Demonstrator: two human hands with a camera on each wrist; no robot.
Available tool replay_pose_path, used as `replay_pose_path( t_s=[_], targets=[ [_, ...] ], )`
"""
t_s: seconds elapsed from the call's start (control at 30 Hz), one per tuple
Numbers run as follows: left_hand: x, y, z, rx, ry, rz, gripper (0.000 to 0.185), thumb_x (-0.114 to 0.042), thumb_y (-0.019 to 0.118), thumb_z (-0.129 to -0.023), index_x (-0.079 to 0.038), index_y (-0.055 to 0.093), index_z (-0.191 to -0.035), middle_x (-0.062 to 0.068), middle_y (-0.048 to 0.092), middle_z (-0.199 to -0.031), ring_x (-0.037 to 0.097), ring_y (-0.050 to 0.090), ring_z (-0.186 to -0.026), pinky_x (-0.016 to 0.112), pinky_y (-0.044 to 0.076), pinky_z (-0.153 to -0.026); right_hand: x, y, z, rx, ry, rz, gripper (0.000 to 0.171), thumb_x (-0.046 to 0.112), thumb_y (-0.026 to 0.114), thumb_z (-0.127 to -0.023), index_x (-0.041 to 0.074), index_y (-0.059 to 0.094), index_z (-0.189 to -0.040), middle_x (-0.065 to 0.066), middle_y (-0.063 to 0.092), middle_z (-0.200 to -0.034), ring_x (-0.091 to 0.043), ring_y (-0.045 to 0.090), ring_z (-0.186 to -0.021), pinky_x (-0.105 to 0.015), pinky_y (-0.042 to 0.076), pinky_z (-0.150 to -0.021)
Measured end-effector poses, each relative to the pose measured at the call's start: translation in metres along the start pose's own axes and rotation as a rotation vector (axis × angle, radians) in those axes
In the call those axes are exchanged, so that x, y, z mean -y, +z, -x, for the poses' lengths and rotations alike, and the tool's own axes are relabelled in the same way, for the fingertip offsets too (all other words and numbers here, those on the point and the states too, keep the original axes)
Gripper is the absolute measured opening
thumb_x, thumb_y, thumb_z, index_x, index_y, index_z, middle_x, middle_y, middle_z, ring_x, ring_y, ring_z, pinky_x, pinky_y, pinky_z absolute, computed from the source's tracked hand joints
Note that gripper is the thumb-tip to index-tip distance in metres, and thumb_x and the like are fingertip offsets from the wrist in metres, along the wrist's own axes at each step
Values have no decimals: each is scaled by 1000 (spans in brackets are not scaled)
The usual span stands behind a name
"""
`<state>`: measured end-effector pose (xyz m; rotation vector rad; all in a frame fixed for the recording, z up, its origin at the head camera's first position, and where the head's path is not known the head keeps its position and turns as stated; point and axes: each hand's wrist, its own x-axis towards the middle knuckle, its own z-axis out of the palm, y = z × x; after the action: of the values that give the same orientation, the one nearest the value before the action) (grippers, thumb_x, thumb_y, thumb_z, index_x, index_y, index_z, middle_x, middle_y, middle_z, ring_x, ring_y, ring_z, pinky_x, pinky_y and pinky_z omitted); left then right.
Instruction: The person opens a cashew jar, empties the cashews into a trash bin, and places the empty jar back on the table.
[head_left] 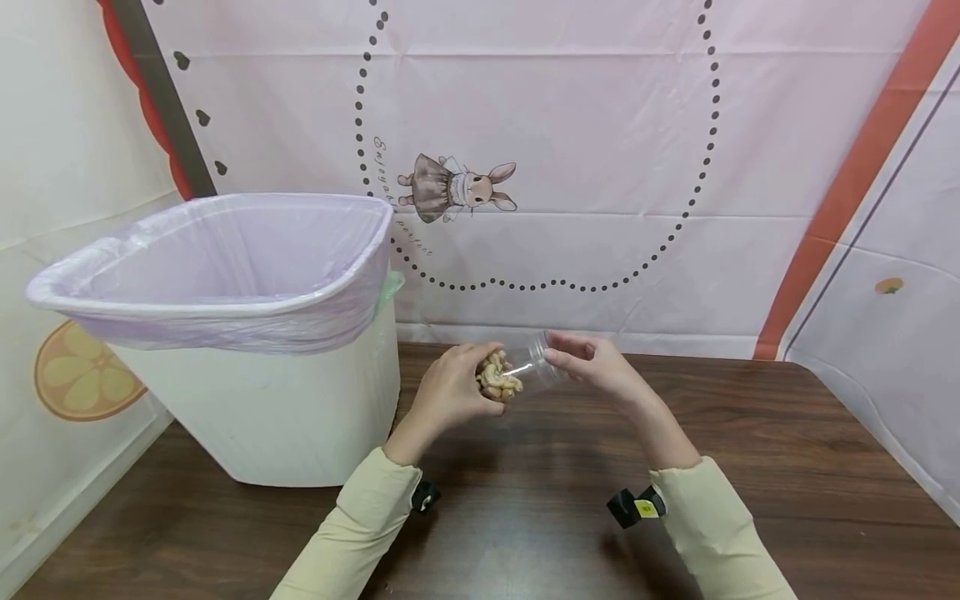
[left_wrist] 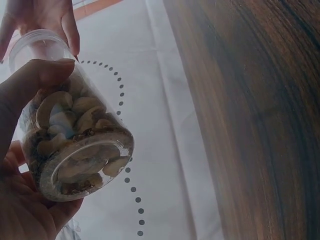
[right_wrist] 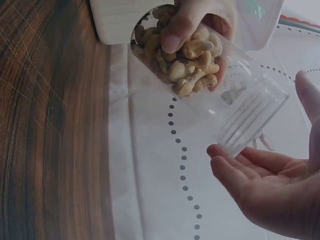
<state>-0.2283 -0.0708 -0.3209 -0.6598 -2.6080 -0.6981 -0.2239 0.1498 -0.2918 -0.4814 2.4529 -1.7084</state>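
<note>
A clear plastic jar is tilted above the table, its mouth toward the right. Cashews fill its lower end. My left hand grips the jar around that base end, the thumb across the wall in the right wrist view. At the lidless mouth, my right hand has its palm turned up under the threaded rim. Its fingertips are right at the rim's lower edge, and the thumb stands apart. No cashews lie on the right palm in the right wrist view.
A white bin lined with a pale purple bag stands on the left of the dark wooden table, its opening higher than the jar. Behind the table hangs a printed pink cloth with a rabbit picture.
</note>
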Motion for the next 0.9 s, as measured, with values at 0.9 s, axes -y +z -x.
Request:
replay_pose_path(
  t_s=[0.9],
  targets=[
    [-2,-1,3,22,-7,-24,75,-29,82,-51,-20,57,-121,2,62,-104,19,57,-92,36,48,-75,0,2,-1,-2,23,-46,68,20,67,-80,-5,36,-135,-21,40,-137,-31,44,-122,-36,42,-94]
  ],
)
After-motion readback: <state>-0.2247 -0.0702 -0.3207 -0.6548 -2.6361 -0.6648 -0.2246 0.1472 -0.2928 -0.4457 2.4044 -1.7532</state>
